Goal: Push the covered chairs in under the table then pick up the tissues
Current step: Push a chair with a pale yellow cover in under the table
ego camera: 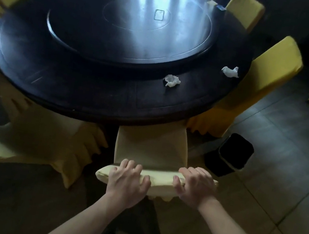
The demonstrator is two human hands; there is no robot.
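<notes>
A chair in a pale yellow cover (152, 147) stands right in front of me, its seat partly under the round dark table (84, 88). My left hand (128, 178) and my right hand (195, 186) both grip the top of its backrest, fingers curled over the edge. Two crumpled white tissues lie on the table's outer ring: one (172, 80) near the front, another (230, 71) further right by the rim.
A large turntable (133, 22) fills the table's middle. More yellow-covered chairs ring the table: one at the left (28, 136), one at the right (259, 81), others at the back. A black waste bin (229, 154) stands on the tiled floor to my right.
</notes>
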